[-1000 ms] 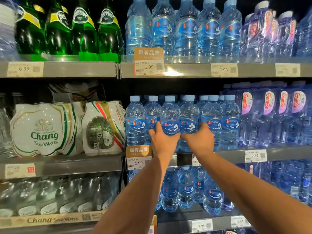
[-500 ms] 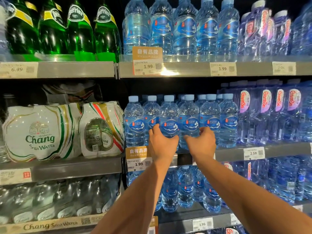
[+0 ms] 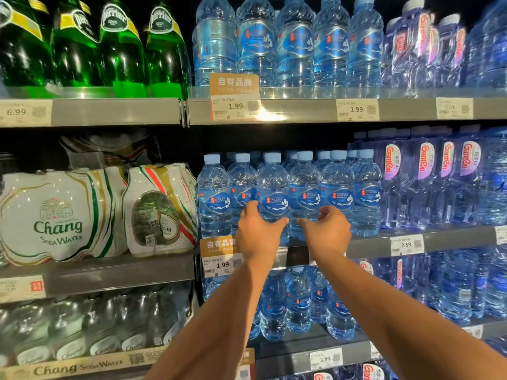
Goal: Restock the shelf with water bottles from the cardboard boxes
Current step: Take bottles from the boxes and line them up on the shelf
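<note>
A row of clear water bottles with blue labels and pale blue caps stands at the front of the middle shelf (image 3: pixel 367 244). My left hand (image 3: pixel 258 234) wraps the lower part of the third water bottle (image 3: pixel 273 187), thumb on its right side and forefinger on its left. My right hand (image 3: pixel 326 231) hovers just in front of the fourth water bottle (image 3: pixel 304 187) and the fifth water bottle (image 3: pixel 338 187), fingers loosely curled, thumb pointing left, holding nothing. No cardboard box is in view.
Larger blue-label bottles (image 3: pixel 295 45) fill the shelf above and more stand below (image 3: pixel 297 300). Ganten bottles (image 3: pixel 425 176) crowd the right. Chang soda water packs (image 3: pixel 57 215) sit at the left, green Perrier bottles (image 3: pixel 120 45) above them. Price tags (image 3: pixel 222 259) hang on the shelf edges.
Both hands sat firmly around front-row bottles before. My right hand has since loosened and drawn back a little from the bottles; my left hand stays on its bottle.
</note>
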Available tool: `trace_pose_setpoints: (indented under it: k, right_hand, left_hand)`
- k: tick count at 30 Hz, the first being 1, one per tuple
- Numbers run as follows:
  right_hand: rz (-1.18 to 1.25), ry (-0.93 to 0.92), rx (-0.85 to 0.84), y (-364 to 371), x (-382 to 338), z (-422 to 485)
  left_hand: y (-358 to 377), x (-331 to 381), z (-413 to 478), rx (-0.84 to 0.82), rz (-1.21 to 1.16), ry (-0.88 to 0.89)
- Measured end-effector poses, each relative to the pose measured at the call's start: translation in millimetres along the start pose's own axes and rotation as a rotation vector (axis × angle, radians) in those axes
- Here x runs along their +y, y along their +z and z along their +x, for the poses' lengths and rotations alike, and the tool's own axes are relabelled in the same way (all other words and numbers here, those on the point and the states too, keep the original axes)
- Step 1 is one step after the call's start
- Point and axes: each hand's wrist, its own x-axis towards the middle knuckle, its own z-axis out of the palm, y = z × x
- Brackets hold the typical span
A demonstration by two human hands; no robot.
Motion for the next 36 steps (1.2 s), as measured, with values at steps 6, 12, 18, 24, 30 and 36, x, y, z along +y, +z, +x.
trace_pose_setpoints:
  k: [6, 12, 18, 24, 30, 36]
  right_hand:
    - [0.007, 0.017, -0.011, -3, 2, 2]
    - [0.016, -0.003, -0.073, -9, 5, -1]
    - [-0.311, -0.239, -0.332, -34, 0, -11]
    - [-0.665, -0.450, -0.560, -64, 1, -30]
    - [-0.804, -0.534, -0.622, -95, 22, -53]
    - [-0.864, -0.485, -0.688, -128, 48, -85]
  left_hand:
    - [5, 0, -1, -0.013, 0.008, 0.024]
    - [-2, 3, -6, -0.140, 0.072, 0.034]
    - [-22, 17, -26, -0.308, 0.393, 0.065]
    - [-35, 26, -65, -0.442, 0.678, 0.107]
    - [-38, 26, -111, -0.508, 0.817, 0.052]
    - [-37, 29, -154, -0.645, 0.855, 0.080]
